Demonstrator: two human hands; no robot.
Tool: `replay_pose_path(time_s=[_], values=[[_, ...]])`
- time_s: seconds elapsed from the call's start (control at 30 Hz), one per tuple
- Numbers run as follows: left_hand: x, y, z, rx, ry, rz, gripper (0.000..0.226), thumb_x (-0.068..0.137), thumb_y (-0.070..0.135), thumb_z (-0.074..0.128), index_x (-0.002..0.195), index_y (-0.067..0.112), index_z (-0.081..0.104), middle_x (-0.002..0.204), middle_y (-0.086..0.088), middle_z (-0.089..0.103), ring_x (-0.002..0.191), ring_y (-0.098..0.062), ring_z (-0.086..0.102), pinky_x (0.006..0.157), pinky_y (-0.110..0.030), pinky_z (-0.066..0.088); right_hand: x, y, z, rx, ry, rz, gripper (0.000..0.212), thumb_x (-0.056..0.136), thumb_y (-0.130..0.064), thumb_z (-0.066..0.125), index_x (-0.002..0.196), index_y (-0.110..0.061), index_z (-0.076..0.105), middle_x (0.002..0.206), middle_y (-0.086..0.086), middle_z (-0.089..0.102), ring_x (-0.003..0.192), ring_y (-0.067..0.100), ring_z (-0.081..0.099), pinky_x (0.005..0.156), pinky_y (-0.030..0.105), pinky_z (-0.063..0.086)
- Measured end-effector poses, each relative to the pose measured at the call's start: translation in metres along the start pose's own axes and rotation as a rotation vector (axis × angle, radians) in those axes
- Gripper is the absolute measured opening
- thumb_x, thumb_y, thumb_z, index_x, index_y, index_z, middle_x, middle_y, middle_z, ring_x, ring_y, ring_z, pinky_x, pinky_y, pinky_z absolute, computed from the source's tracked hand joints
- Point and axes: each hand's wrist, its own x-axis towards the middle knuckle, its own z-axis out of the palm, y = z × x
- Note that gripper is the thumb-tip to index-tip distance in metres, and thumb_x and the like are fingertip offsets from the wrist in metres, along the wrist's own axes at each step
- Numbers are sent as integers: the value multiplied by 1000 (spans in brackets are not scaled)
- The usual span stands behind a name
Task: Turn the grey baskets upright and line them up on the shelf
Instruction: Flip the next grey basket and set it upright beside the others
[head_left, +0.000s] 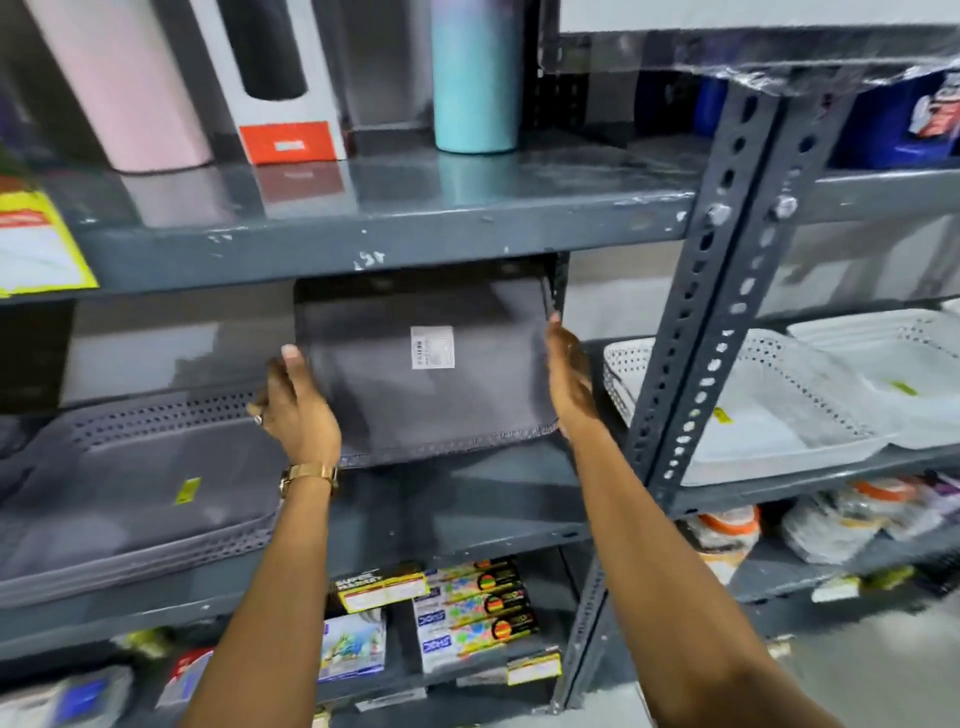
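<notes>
Left hand (298, 402), right hand (569, 379) gripping tilted grey basket (415, 405)

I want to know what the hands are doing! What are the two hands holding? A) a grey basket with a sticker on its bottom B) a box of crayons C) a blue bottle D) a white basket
A: the left hand and right hand grip the two sides of the grey basket, tipped so its flat bottom with the white barcode sticker faces the camera.
</notes>
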Motion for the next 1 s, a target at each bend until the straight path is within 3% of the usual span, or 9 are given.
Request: replay_pose_path(time_s=[0.07,0.17,0.27,0.43,0.5,0.6,0.77,0.9,1.0], values=[[6,3,-4,-48,26,16,47,101,42,30,128,9,49,116,-3,57,119,-21,35,103,-28,23,5,-12,6,80,3,8,74,90,-67,32,148,-21,36,157,2,33,146,21,29,117,33,20],[7,-3,-9,-92,-22,42,51,98,47,31,132,11,43,127,-6,55,120,-24,49,97,-29,36,41,-1,-2,144,65,93,120,49,-102,25,145,-31,41,155,1,39,141,25,37,116,51,25],[8,-11,-15,-74,-90,-64,73,90,65,28,146,18,27,145,-6,46,129,-24,46,109,-37,35,59,14,-12,164,68,137,133,32,-106,31,137,-26,50,146,2,50,130,27,47,107,50,33],[-1,-15,-23,-18,-218,-214,89,80,79,21,151,26,12,161,-2,16,147,-26,17,119,-55,14,9,0,-13,52,114,241,115,54,-93,47,141,-18,44,145,6,46,131,28,44,111,51,34],[-4,-14,-26,4,-243,-241,62,90,67,24,140,32,32,147,0,38,135,-23,32,117,-50,18,9,13,-19,-36,111,262,86,73,-70,59,136,-12,48,132,1,50,113,18,47,101,37,39],[-8,-19,-28,71,-285,-283,27,93,55,41,104,30,42,106,6,49,102,-16,41,90,-36,30,13,33,-25,-234,162,260,64,84,-48,61,130,-5,53,123,7,58,100,23,53,84,32,40],[-19,-37,-29,415,-363,-158,35,95,21,51,125,5,41,102,-14,60,80,-26,58,66,-29,39,3,57,-26,-511,160,232,38,90,-14,55,125,0,52,122,25,61,95,34,60,74,31,41],[-29,-47,-29,618,-408,-46,41,91,15,55,128,6,39,113,-22,63,92,-41,63,81,-46,52,-8,69,-22,-717,131,211,45,90,-17,56,130,0,44,136,23,50,122,40,51,93,41,47],[-31,-48,-39,753,-426,103,43,87,16,60,126,7,45,121,-24,56,102,-45,59,90,-52,50,-21,67,-6,-1097,170,43,72,90,-30,58,147,-2,25,156,20,26,146,38,18,116,52,25]])
